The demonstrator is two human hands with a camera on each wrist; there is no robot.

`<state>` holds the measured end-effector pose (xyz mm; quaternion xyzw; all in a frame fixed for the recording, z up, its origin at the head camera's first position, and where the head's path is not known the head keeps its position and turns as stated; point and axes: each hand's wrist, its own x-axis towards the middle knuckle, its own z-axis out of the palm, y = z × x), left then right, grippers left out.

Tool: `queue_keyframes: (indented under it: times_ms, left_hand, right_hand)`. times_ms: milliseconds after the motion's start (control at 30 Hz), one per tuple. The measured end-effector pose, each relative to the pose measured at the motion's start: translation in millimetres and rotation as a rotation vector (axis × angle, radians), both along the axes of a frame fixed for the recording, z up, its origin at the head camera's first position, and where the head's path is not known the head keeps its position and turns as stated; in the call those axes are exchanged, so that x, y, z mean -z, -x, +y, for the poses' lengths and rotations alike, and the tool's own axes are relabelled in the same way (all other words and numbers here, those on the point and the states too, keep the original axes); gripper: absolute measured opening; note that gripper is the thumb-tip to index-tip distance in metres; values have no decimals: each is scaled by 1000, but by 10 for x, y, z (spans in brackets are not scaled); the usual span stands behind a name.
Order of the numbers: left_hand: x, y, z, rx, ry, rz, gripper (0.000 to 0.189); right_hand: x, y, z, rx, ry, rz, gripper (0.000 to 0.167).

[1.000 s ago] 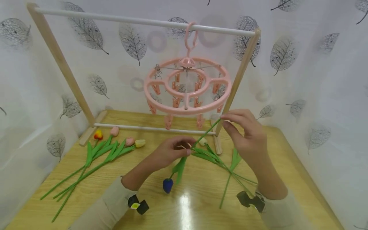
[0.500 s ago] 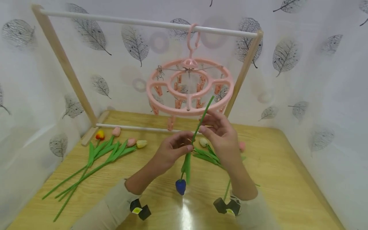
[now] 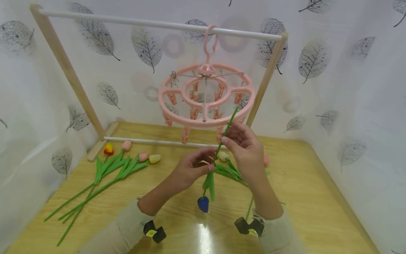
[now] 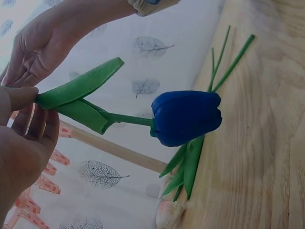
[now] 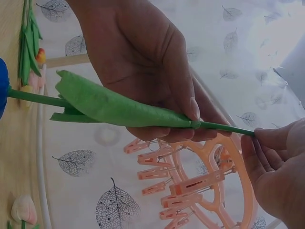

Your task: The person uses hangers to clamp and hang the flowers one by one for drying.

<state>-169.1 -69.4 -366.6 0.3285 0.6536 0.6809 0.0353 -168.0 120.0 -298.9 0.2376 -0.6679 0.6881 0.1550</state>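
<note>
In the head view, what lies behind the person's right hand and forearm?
Behind the right hand, a whitish bloom peeks out leftward, a pink bloom rightward. Covered: the lower end of the rack's right post, and stretches of the green stems.

The broadest gap lies between the pale wooden left post (image 3: 68, 70) and the round pink plastic clip hanger (image 3: 203, 123), framed by the white top rod (image 3: 152, 23) and thin white lower rod (image 3: 152, 141). Pink plastic clips (image 3: 185, 135) dangle beneath the hanger, obstructing the space near the right hand (image 3: 245, 148). Between the forearms (image 3: 161, 195), the upside-down blue tulip with green leaves (image 3: 203, 204) narrows the passage. Crossed, long-stemmed tulips (image 3: 125, 171) block the left tabletop; well right of the right forearm, the light wooden tabletop (image 3: 323, 204) leaves room up to the white leaf-printed curtain (image 3: 352, 106).
</note>
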Motion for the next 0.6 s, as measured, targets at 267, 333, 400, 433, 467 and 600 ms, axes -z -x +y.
queue_keyframes:
  times_ms: [267, 333, 400, 433, 467, 600]
  left_hand:
    - [33, 6, -24, 16, 38, -16, 46]
    - [29, 5, -31, 19, 44, -16, 47]
    - [23, 8, -36, 23, 41, -21, 46]
    - [22, 9, -40, 24, 34, -24, 46]
    - [17, 7, -44, 22, 29, -28, 46]
    - [-1, 9, -71, -1, -6, -27, 46]
  right_hand:
    - [-11, 11, 30, 14, 18, 12, 42]
    - [-10, 13, 35, 14, 20, 14, 42]
    - [-10, 12, 39, 14, 20, 19, 42]
    - [-9, 14, 45, 16, 13, 25, 43]
    - [-8, 18, 57, 19, 2, 35, 42]
    - [-10, 51, 157, 61, -76, 92, 38]
